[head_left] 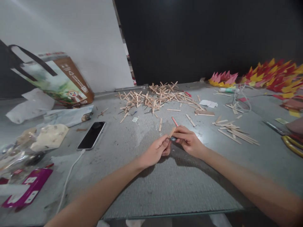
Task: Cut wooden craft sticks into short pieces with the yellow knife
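My left hand [156, 151] and my right hand [188, 140] meet over the middle of the grey table [165, 189]. Both are closed in a pinch on a short wooden stick [172, 132] held between them. Something small and dark sits under the stick at my fingertips; I cannot make it out. A pile of crossed wooden sticks [153, 96] lies further back. Loose flat sticks [234, 132] lie to the right of my right hand, and a red-striped stick [174, 121] lies just beyond my fingers.
A phone [92, 135] on a white cable lies at the left, beside plastic bags [35, 138], a purple pack [26, 192] and a tipped paper bag [59, 80]. Pink, red and yellow paper shapes [272, 77] and yellow-handled scissors [292, 145] are at the right.
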Demonstrator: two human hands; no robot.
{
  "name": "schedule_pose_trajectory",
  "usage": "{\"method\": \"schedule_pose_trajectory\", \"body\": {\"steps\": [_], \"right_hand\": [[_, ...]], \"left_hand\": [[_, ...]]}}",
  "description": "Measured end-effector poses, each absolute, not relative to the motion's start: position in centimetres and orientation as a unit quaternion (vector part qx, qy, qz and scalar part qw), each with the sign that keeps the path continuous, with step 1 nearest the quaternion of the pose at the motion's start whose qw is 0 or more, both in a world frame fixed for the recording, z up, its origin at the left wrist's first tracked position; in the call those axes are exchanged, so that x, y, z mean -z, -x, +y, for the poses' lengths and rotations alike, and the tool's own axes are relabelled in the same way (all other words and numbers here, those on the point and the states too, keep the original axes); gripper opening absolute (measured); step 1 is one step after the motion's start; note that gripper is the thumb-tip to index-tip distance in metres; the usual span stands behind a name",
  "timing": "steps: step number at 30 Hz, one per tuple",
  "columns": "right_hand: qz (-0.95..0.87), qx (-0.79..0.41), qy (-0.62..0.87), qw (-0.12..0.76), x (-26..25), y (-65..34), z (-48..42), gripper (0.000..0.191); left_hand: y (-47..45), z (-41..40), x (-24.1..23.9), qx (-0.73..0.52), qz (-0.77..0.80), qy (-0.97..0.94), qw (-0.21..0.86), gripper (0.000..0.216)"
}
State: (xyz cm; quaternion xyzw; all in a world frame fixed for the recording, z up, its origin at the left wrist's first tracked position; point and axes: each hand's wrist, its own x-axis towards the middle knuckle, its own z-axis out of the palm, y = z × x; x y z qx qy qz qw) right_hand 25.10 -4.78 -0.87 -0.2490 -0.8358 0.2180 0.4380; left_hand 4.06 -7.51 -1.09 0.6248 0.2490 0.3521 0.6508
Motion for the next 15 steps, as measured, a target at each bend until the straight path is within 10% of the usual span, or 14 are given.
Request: {"method": "schedule_pose_trajectory", "body": {"steps": [15], "right_hand": [[-0.836,-0.205,0.258,0.439,0.9,-25.03,-4.92,0.035]], "left_hand": [[-4.29,-7.62,1.07,-0.373,0.258,-0.607,0.652,0.038]]}}
